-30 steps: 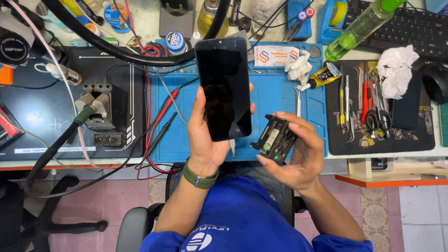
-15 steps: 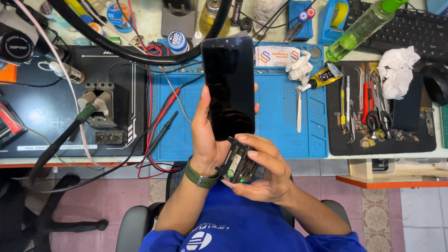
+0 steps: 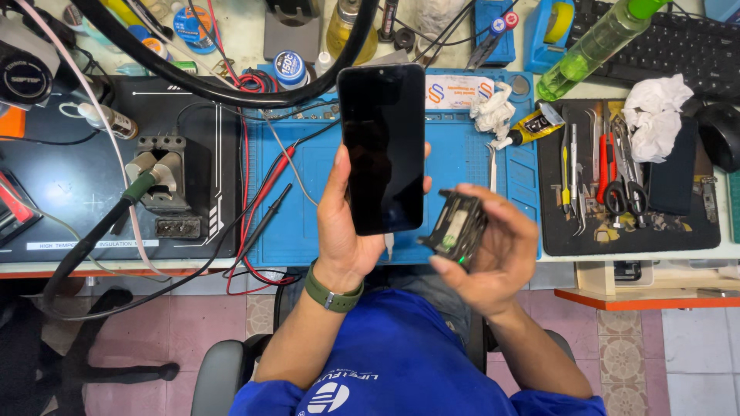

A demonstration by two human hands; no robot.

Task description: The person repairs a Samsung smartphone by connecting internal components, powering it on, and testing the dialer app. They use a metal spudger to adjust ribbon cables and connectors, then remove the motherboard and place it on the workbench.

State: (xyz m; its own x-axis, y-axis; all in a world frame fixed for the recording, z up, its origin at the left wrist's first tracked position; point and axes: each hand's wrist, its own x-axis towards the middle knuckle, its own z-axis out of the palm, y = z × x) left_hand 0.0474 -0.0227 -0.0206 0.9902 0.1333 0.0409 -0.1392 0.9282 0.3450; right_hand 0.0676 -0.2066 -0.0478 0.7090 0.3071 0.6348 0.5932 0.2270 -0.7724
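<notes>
From the head view I count one phone and one small black module, both at frame centre over the blue mat on the desk. My left hand wraps the glossy phone upright; my right hand pinches the boxy module.

Bright, even light falls from above on the worktop, leaving only faint shadows. The dark phone screen carries a dull sheen, no hard glare. The right hand is motion-blurred; everything else is sharp, with straight lines bowing slightly near the edges
</notes>
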